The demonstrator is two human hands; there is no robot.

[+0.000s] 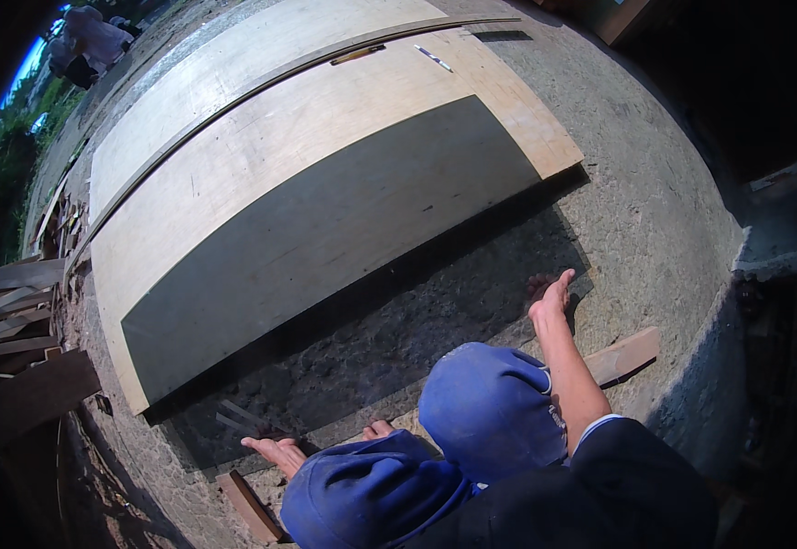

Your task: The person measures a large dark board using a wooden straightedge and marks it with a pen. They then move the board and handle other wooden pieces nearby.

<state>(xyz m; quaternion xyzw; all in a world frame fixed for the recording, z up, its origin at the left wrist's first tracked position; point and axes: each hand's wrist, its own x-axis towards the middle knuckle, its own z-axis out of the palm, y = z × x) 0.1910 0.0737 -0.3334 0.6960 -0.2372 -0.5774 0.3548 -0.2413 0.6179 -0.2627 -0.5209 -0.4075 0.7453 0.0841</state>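
Note:
A large, dark, see-through sheet, like tinted glass [325,229], lies partly over the pale plywood board [206,197] and reaches past its near edge toward me. At its near left corner my left hand [275,453] grips the edge, some fingers showing dimly through the sheet. My right hand [554,297] holds the near right corner, thumb side above and fingers visible through the sheet underneath. Beneath the overhanging part, rough ground shows through.
On the plywood lie a pen [433,59], a dark narrow tool [358,55] and a long thin strip [233,99]. Wood blocks [250,508] flank my blue-clad knees [494,412]. Scrap timber [27,393] is piled left. A person [94,41] is far off, upper left.

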